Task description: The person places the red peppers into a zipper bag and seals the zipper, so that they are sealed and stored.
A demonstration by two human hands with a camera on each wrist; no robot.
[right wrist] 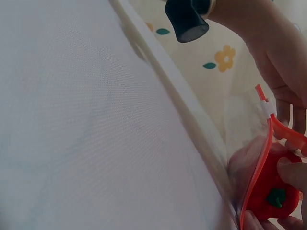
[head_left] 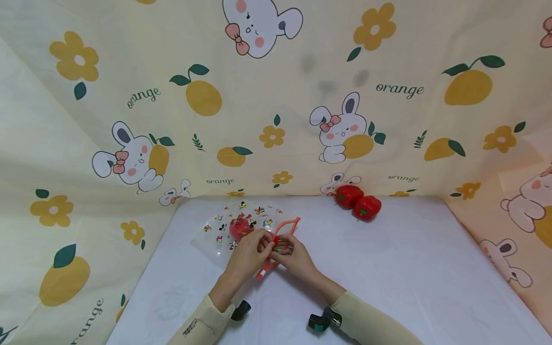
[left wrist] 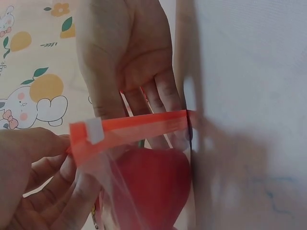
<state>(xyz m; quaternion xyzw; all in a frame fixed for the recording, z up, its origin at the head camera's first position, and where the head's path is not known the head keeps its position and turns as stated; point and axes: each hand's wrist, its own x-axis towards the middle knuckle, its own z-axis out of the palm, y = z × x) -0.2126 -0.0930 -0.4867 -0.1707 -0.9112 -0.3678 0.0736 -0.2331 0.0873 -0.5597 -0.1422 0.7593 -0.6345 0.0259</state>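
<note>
A clear slider zip bag (head_left: pixel 211 242) with cartoon prints and an orange-red zip edge lies on the table in the head view. Inside it, a round red fruit or vegetable (head_left: pixel 239 228) shows through the film. My left hand (head_left: pixel 247 255) pinches the zip edge of the bag's mouth. With the thumb on one side and fingers under it, my right hand (head_left: pixel 297 259) holds a red bell pepper (right wrist: pixel 273 189) at the mouth. The pepper's green stem shows in the right wrist view. A white slider (left wrist: pixel 95 131) sits near one end of the zip.
Two red bell peppers (head_left: pixel 359 203) stand together at the table's back edge, right of the middle. The white-covered table (head_left: pixel 409 278) meets a patterned cloth backdrop (head_left: pixel 276 86) behind and at both sides. Small black cameras (head_left: pixel 240 310) are on both wrists.
</note>
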